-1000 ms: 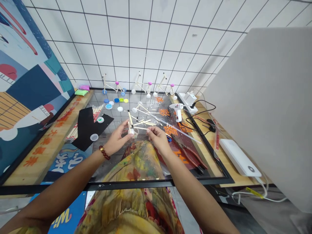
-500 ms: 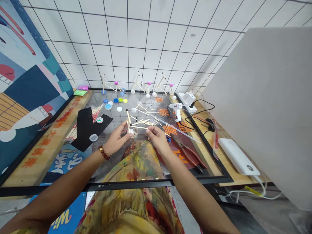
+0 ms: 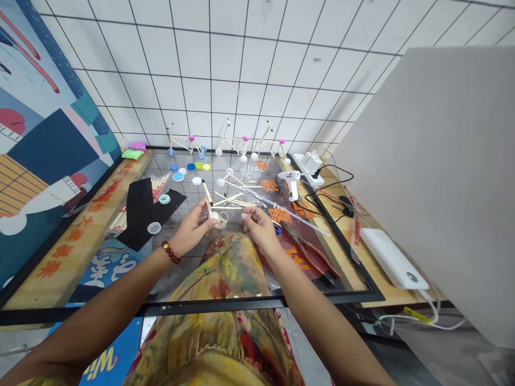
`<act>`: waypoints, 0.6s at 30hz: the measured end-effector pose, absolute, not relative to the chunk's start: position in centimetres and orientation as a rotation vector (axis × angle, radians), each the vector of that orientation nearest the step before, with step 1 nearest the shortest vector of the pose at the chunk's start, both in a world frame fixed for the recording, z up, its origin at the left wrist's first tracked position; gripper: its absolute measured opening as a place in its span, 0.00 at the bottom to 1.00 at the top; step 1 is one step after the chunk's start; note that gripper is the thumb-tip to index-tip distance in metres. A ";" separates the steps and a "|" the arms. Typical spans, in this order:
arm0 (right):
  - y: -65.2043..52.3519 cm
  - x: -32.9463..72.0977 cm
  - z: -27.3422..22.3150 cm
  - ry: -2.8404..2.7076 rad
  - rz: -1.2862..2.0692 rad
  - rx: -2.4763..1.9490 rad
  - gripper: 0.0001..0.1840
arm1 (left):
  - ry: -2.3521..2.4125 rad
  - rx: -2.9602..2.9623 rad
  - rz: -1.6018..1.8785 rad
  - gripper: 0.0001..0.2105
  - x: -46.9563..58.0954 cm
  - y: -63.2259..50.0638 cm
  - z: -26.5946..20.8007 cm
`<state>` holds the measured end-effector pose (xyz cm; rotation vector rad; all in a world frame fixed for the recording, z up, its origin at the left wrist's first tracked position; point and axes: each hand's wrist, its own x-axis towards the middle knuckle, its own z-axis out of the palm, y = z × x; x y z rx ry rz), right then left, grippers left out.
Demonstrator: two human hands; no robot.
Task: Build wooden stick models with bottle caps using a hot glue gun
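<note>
My left hand (image 3: 192, 228) is closed around a small bicycle-like frame of wooden sticks (image 3: 207, 194). Its upright stick has black bands and leans to the left. A white bottle cap (image 3: 216, 216) sits at the bottom of this frame by my fingertips. From it a thin stick (image 3: 227, 208) runs level toward my right hand (image 3: 258, 228). The fingers of that hand are pinched together near the stick's far end; whether anything is between them I cannot make out. Behind my hands lies another stick frame (image 3: 237, 181) with cap wheels, among loose sticks (image 3: 243, 203).
Three finished-looking stick bicycles (image 3: 227, 139) stand along the back. At right are a white glue gun (image 3: 290, 182), red-handled pliers (image 3: 317, 257), a power strip (image 3: 308, 169) and a white power bank (image 3: 394, 258). Coloured caps (image 3: 191, 166) and black sheets (image 3: 140, 214) lie left.
The held frame has tilted left at its top, and its level stick has shifted slightly up, away from my right fingertips. Both hands stay nearly in place.
</note>
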<state>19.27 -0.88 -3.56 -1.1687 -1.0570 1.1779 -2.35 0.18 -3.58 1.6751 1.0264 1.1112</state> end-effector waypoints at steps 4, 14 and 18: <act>-0.8 19.4 -3.7 -1.057 1.183 -1.171 0.22 | 1.051 1.639 1.155 0.30 -2.8 0.5 -3.7; -0.8 19.4 -3.9 -1.083 1.183 -1.160 0.23 | 1.171 1.159 1.317 0.27 -4.8 2.1 -2.3; -0.9 19.3 -3.9 -1.082 1.198 -1.163 0.24 | 1.205 0.933 1.336 0.25 -5.0 2.1 -1.3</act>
